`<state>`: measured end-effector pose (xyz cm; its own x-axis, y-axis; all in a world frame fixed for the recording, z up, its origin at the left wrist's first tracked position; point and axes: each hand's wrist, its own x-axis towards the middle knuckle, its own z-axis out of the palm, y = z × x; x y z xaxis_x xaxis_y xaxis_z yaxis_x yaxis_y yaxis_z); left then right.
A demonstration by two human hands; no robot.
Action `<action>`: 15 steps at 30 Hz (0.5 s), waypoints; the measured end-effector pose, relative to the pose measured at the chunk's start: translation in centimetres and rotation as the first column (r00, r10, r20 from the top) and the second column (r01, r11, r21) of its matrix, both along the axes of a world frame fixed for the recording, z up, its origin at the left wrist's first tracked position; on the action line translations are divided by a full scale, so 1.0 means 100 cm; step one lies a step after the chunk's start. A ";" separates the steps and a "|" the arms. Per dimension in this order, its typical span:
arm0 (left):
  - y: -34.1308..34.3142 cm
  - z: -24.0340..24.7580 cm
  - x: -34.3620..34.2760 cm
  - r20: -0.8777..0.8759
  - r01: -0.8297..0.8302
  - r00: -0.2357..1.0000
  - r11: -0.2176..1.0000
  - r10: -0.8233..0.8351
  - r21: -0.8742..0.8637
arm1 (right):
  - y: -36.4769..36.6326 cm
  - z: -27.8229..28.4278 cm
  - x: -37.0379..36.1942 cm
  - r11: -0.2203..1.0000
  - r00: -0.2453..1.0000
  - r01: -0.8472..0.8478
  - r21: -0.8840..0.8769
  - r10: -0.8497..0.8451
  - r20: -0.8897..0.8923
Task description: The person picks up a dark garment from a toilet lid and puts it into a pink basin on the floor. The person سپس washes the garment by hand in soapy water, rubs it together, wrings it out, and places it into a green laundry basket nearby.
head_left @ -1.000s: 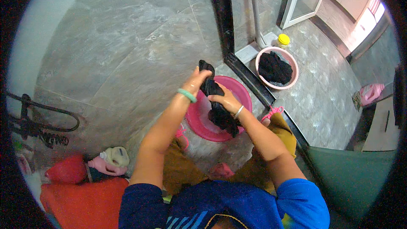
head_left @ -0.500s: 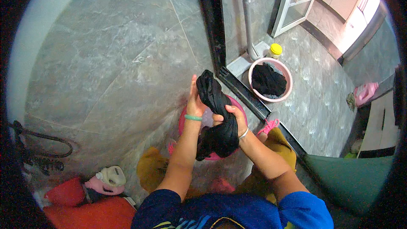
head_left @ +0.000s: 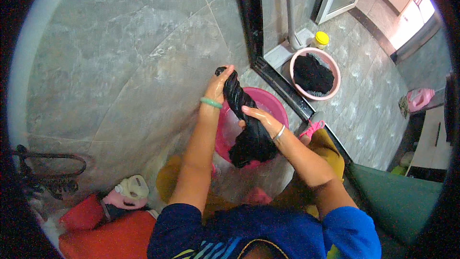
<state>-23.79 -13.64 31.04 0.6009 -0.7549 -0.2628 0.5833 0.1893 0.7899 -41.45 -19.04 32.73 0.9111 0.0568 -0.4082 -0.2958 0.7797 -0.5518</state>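
A wet black garment (head_left: pixel 254 145), its exact kind hidden by the folds, hangs twisted above a pink basin (head_left: pixel 276 104) with cloudy water in it. My left hand (head_left: pixel 218 86), with a green bangle at the wrist, is closed round the garment's upper end. Lower down, my right hand (head_left: pixel 262 119), wearing a silver bangle, grips the middle of the twisted cloth. Below that hand the cloth spreads into a loose bunch over the basin's near side.
Beyond a black door track (head_left: pixel 282 88) stands a pale pink basin (head_left: pixel 337 79) holding dark clothes, beside a yellow-lidded jar (head_left: pixel 321 39). Detergent jugs (head_left: pixel 132 192) and a red container (head_left: pixel 108 237) are at lower left. A grey wall (head_left: pixel 143 43) rises at left.
My left hand has closed on the garment's top end, where its fingers were straight before. The cloth is now twisted tighter and narrower between my hands. The view has shifted slightly.
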 end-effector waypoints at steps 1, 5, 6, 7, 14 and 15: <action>0.004 -0.003 0.005 0.164 -0.045 0.986 0.970 0.005 0.239 | 0.005 0.001 0.004 0.972 1.000 -0.018 -0.235 0.012 -0.027; 0.010 -0.033 0.015 0.532 -0.171 0.806 0.758 -0.260 0.629 | 0.020 -0.018 0.012 0.616 0.992 -0.035 -0.787 0.118 0.049; 0.005 -0.029 0.004 0.588 -0.230 0.735 0.693 -0.337 0.684 | 0.020 -0.027 0.012 0.560 0.992 -0.075 -0.825 0.129 -0.002; 0.002 -0.034 0.000 0.584 -0.223 0.733 0.688 -0.348 0.690 | 0.021 -0.039 0.012 0.568 0.993 -0.072 -0.820 0.121 -0.003; 0.014 -0.067 -0.033 0.651 -0.525 0.307 0.447 -0.694 0.724 | 0.036 -0.046 -0.001 0.104 0.894 -0.424 -0.900 0.203 -0.398; 0.016 -0.070 -0.034 0.659 -0.528 0.292 0.458 -0.693 0.715 | 0.036 -0.044 -0.004 0.102 0.901 -0.413 -0.905 0.191 -0.389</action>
<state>-27.17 -12.05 24.08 0.7836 -0.6158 -0.0824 -0.5598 -0.7573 0.3363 -41.83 -15.45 28.29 0.8519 -0.2188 -0.4759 -0.5150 -0.5156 -0.6848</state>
